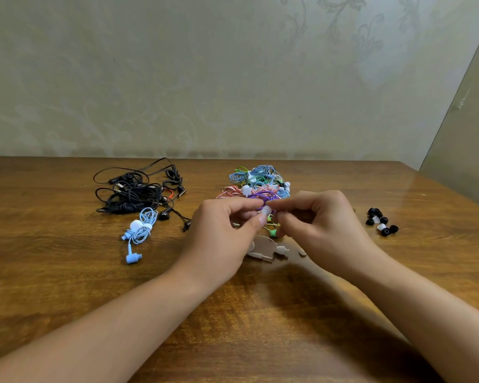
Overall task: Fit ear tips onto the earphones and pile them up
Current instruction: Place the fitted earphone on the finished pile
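My left hand point(221, 230) and my right hand point(318, 222) meet fingertip to fingertip above the middle of the wooden table point(67, 286). Between them sits a small white ear tip point(266, 210) on a purple earphone, whose purple cord point(260, 195) loops back behind the fingers. Both hands pinch this earphone; which fingers hold the tip itself I cannot tell. Behind the hands lies a heap of coloured earphones point(257, 179). A cluster of loose black and white ear tips point(380, 221) lies at the right.
A tangle of black earphones point(138, 190) lies at the back left, with a coiled light-blue earphone point(138, 230) in front of it. A white earphone point(266, 251) lies on the table under my hands. A wall runs along the table's far edge.
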